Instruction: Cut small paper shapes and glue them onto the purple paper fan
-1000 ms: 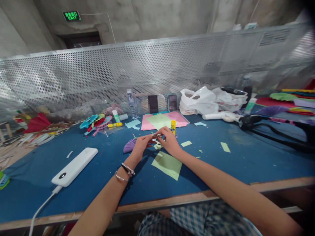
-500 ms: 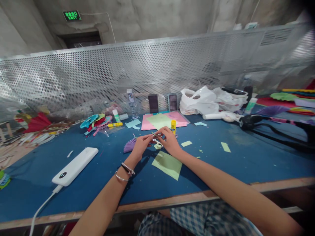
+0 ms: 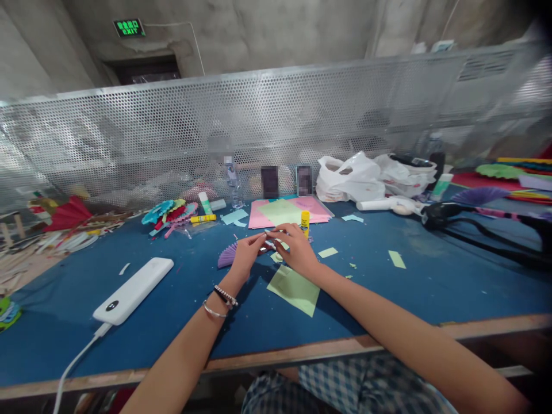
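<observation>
Both my hands meet over the blue table (image 3: 401, 287). My left hand (image 3: 247, 253) and my right hand (image 3: 296, 248) have their fingers pinched together on a small folded paper piece (image 3: 269, 244) between them; its exact shape is too small to make out. A purple pleated paper fan (image 3: 226, 255) lies just left of my left hand. A light green paper sheet (image 3: 294, 288) lies under my right wrist. A yellow glue stick (image 3: 305, 221) stands just behind my right hand.
A white power bank (image 3: 133, 290) with its cable lies at the left. Pink and green sheets (image 3: 284, 211), coloured fans (image 3: 168, 214), a bottle (image 3: 232, 183) and white plastic bags (image 3: 350, 177) line the back by the perforated metal screen (image 3: 172, 138). Green scraps (image 3: 395, 259) dot the right.
My hands have stayed together on the small piece, fingers shifting slightly. The view has tilted a little.
</observation>
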### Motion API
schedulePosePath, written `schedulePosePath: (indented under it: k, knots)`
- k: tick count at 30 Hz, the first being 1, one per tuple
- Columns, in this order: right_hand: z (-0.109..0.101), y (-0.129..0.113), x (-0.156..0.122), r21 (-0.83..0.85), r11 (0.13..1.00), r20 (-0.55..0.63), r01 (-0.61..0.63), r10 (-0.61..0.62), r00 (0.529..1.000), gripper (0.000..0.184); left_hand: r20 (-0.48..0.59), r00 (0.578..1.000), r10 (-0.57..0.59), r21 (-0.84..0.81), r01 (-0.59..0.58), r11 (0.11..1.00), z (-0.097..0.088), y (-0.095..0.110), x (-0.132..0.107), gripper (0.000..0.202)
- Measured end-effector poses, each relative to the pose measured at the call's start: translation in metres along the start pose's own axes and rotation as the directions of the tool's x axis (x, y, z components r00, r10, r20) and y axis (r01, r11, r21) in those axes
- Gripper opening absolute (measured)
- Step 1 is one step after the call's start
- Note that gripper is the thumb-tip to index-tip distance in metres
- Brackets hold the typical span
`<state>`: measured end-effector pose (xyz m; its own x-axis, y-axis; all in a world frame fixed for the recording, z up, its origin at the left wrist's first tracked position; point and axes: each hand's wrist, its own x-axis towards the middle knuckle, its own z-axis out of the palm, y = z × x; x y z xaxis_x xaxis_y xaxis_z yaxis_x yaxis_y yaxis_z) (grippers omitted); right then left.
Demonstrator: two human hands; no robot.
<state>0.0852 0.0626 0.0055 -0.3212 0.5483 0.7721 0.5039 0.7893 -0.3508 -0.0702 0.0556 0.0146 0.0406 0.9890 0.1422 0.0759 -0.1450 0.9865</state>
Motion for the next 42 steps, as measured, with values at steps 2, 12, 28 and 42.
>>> schedulePosePath:
  k: [2,12,28,42]
  knots:
    - [-0.001,-0.003,0.000,-0.025,1.000,-0.005,0.010,-0.010,1.000,0.034,-0.025,1.000,0.018,-0.034,-0.019,0.999,-0.001,-0.001,0.001,0.036]
    - [0.002,0.003,0.005,0.267,0.922,-0.011,-0.282,0.295,0.955,0.016,0.016,0.990,0.144,0.190,-0.144,0.971,0.001,0.000,0.001,0.033]
    - [0.005,0.008,0.008,0.451,0.739,0.112,-0.501,0.510,0.853,0.016,0.082,0.997,-0.006,0.053,0.002,0.999,0.004,0.004,-0.003,0.034]
    - [0.004,0.003,0.003,0.443,0.803,-0.017,-0.398,0.452,0.892,0.016,0.182,0.920,-0.348,-0.323,0.390,0.862,-0.002,-0.004,0.006,0.032]
